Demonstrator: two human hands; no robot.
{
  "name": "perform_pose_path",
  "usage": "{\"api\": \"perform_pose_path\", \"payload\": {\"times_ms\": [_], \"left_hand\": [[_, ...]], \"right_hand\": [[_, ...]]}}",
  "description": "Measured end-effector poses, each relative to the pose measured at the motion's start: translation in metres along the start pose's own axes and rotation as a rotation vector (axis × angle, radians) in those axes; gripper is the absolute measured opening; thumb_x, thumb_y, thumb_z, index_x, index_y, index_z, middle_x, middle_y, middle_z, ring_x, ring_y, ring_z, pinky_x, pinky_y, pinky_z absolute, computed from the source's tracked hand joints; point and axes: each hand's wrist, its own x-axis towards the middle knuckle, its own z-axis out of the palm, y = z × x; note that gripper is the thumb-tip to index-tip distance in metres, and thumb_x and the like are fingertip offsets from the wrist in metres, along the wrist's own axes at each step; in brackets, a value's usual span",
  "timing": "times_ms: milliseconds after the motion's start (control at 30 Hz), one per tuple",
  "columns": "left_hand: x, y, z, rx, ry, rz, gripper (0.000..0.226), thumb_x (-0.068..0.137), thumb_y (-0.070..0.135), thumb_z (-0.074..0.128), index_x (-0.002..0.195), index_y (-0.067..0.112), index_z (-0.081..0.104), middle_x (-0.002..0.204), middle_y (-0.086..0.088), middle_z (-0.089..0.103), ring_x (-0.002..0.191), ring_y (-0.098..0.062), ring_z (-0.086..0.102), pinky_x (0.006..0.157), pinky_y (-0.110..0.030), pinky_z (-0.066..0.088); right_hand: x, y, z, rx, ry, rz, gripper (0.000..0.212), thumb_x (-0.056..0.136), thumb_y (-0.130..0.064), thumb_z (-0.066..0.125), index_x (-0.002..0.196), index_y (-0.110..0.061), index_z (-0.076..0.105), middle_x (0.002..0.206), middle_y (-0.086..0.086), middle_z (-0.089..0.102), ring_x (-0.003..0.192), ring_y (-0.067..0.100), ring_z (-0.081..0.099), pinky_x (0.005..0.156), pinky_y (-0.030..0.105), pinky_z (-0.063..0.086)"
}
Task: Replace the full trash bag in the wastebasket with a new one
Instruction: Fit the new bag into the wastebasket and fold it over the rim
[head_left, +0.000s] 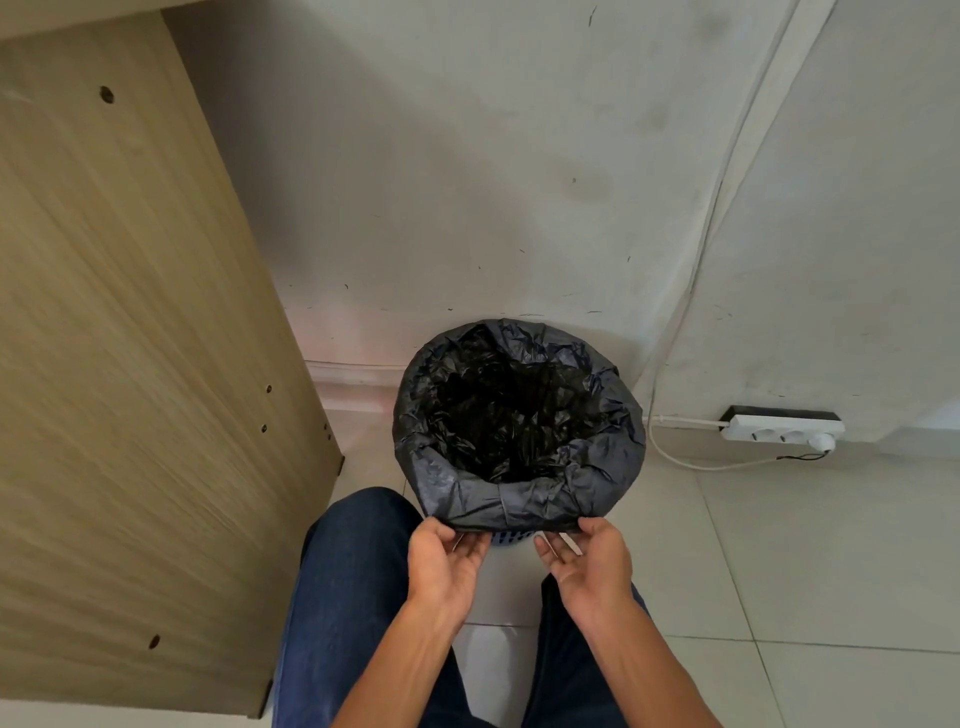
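Observation:
A round wastebasket stands on the floor against the wall, and only a strip of its blue mesh wall (511, 539) shows. A black trash bag (524, 499) lines it, with its top folded down over the rim; the inside looks dark and crinkled. My left hand (447, 561) and my right hand (587, 561) are palm-up at the near lower edge of the folded hem. Their fingers are nearly straight and point toward each other under the hem. Both thumbs touch the hem's edge. Neither hand plainly grips the bag.
A wooden cabinet side (130, 338) rises close on the left. A white power strip (784, 428) with a plug and a cable (691, 460) lies on the floor to the right. My jeans-clad knees (353, 571) flank the basket on the tiled floor (810, 561).

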Motion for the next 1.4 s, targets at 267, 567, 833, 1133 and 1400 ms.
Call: {"api": "perform_pose_path", "payload": {"times_ms": [267,567,833,1133,1400], "left_hand": [[0.006,-0.004,0.002,0.056,-0.037,-0.035,0.033,0.105,0.017,0.038,0.131,0.005,0.054,0.129,-0.019,0.062,0.113,-0.029,0.06,0.085,-0.041,0.05],[0.011,0.002,-0.002,0.003,0.047,-0.031,0.019,0.101,0.005,0.043,0.092,0.01,0.058,0.082,-0.007,0.048,0.068,-0.014,0.042,0.063,-0.027,0.04],[0.014,0.008,0.008,-0.067,0.049,-0.015,0.023,0.1,-0.002,0.035,0.095,0.002,0.057,0.093,-0.014,0.053,0.078,-0.022,0.049,0.072,-0.031,0.046],[0.013,0.001,0.018,-0.089,0.04,0.124,0.033,0.102,-0.003,0.034,0.128,-0.003,0.054,0.114,-0.019,0.06,0.098,-0.027,0.061,0.097,-0.04,0.048],[0.006,0.0,0.019,0.205,-0.023,0.299,0.022,0.098,0.023,0.062,0.112,0.006,0.061,0.112,-0.01,0.07,0.111,-0.025,0.065,0.101,-0.047,0.051]], "right_hand": [[0.014,0.007,0.009,0.071,-0.022,0.124,0.033,0.105,-0.015,0.04,0.134,-0.006,0.052,0.119,0.014,0.062,0.091,0.023,0.059,0.08,0.035,0.047],[0.003,0.009,0.003,-0.051,-0.084,-0.054,0.025,0.096,-0.039,0.056,0.107,-0.018,0.065,0.104,0.005,0.066,0.094,0.019,0.059,0.085,0.036,0.044],[0.019,0.0,0.008,0.086,-0.052,0.045,0.015,0.102,-0.009,0.043,0.095,-0.007,0.056,0.092,0.008,0.056,0.081,0.019,0.052,0.071,0.032,0.045],[0.024,-0.003,0.015,0.079,-0.04,0.01,0.019,0.102,0.0,0.041,0.097,-0.003,0.059,0.098,0.014,0.062,0.085,0.024,0.06,0.075,0.036,0.051],[0.016,0.001,0.019,-0.067,0.03,-0.128,0.028,0.098,-0.041,0.056,0.112,-0.016,0.062,0.105,0.009,0.065,0.091,0.021,0.063,0.073,0.036,0.053]]}}
